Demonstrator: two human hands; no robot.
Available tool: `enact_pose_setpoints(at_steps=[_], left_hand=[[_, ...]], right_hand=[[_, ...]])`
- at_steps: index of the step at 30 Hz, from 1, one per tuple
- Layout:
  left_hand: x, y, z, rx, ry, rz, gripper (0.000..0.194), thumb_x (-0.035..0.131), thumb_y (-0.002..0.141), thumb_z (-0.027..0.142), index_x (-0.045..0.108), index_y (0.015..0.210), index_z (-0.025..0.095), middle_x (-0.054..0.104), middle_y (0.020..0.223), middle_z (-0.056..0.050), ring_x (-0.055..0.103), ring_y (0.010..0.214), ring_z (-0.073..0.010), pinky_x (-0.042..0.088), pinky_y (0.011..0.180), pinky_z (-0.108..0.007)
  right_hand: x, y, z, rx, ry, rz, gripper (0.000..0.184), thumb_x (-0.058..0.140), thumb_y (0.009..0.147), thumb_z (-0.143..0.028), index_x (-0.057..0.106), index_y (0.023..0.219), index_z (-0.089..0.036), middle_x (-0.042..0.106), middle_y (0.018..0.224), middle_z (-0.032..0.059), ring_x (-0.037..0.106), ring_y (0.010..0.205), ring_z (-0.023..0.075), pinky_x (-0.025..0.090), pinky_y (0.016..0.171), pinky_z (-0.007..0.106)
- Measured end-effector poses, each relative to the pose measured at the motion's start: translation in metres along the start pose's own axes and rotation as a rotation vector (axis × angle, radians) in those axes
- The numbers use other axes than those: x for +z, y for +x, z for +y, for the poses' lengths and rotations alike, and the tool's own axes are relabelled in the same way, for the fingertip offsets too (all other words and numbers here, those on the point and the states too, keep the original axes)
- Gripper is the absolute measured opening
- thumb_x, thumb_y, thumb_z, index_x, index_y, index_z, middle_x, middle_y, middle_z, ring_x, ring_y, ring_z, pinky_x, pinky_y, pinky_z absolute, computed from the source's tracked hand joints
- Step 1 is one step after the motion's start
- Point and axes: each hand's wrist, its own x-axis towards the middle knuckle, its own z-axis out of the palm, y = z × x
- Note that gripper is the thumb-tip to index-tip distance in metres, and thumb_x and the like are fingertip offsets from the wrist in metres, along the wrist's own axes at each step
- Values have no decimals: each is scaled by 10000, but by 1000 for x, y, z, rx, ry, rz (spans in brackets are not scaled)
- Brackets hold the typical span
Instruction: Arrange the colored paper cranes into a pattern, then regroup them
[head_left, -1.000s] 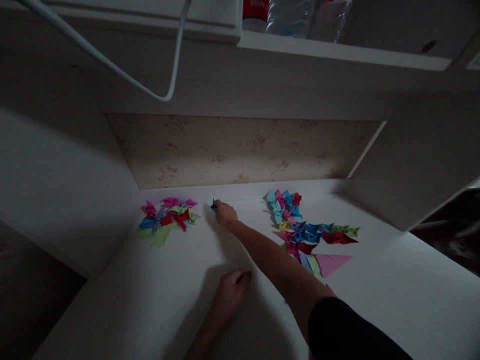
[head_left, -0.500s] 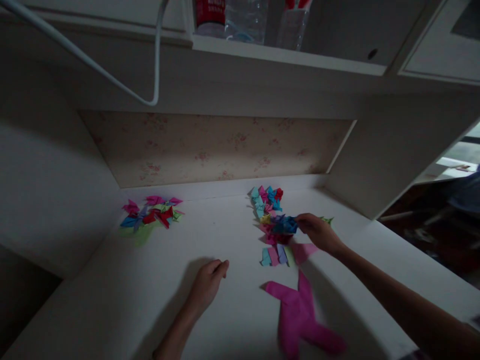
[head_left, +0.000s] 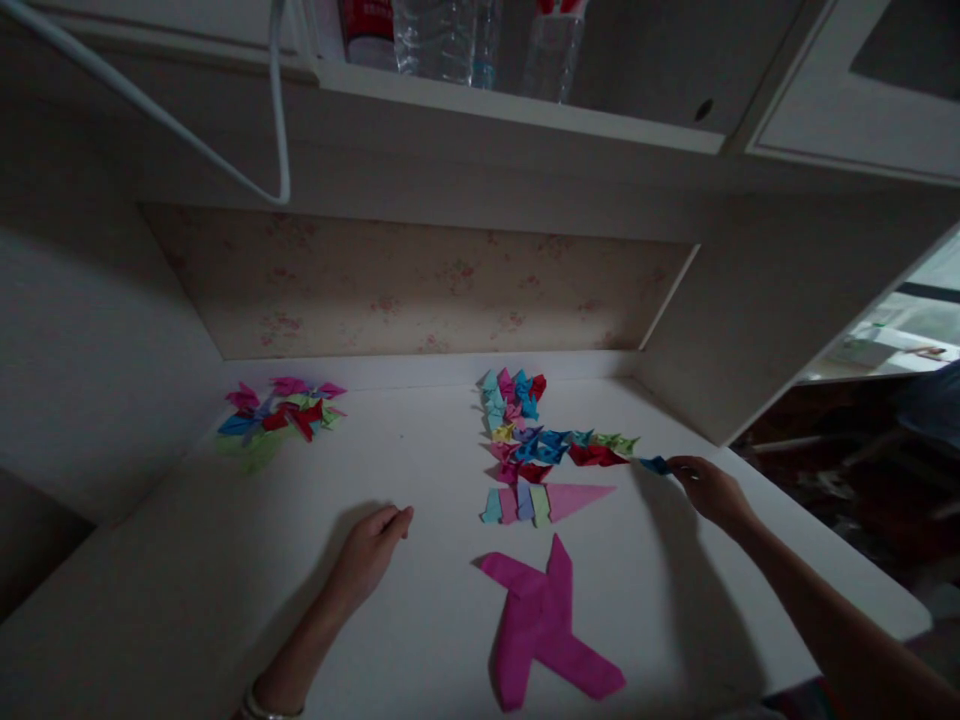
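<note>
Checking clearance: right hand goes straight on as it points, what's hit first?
Right hand, held blue folded paper leading: likely the red folded paper or green folded papers at the row's right end. Height is unclear, so it might pass over.

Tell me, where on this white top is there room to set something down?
Widest: between the paper cluster at left and the paper rows, beyond the left hand. Another: right of the magenta paper shape, nearer than the right hand. Crowded: within that cluster and those rows.
</note>
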Motion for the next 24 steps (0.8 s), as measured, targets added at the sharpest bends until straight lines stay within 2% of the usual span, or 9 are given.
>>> enact_pose_setpoints(at_steps=[5, 14, 19, 24], left_hand=[[2, -1, -1, -37, 21, 14, 462, 445, 802, 614, 457, 580, 210, 374, 535, 60, 383, 541, -136, 308, 548, -244], [1, -1, 2, -69, 16, 21, 453, 467, 792, 608, 452, 583, 207, 356, 545, 61, 359, 532, -127, 298, 542, -232], [0, 0, -1, -76, -22, 10, 448, 478, 802, 595, 462, 590, 201, 327, 541, 70, 338, 522, -118, 288, 530, -226], [1, 0, -3, -89, -28, 5, 435, 471, 820, 576, 456, 600, 201, 317, 540, 72, 324, 517, -115, 265, 512, -224]], right_hand=[[14, 12, -3, -45, 41, -91, 275, 479, 713, -350, 721, 776, -234, 743, 904, 86, 694, 805, 259, 516, 716, 344], [21, 26, -4, -69, 152, -195, 261, 502, 695, -363, 715, 796, -251, 749, 871, 70, 698, 793, 263, 521, 721, 348], [27, 26, -2, -86, 132, -207, 282, 488, 725, -368, 719, 828, -244, 743, 935, 85, 690, 852, 273, 510, 768, 362], [31, 25, -3, -93, 140, -212, 283, 502, 723, -385, 715, 843, -243, 745, 914, 79, 692, 840, 272, 516, 753, 359]])
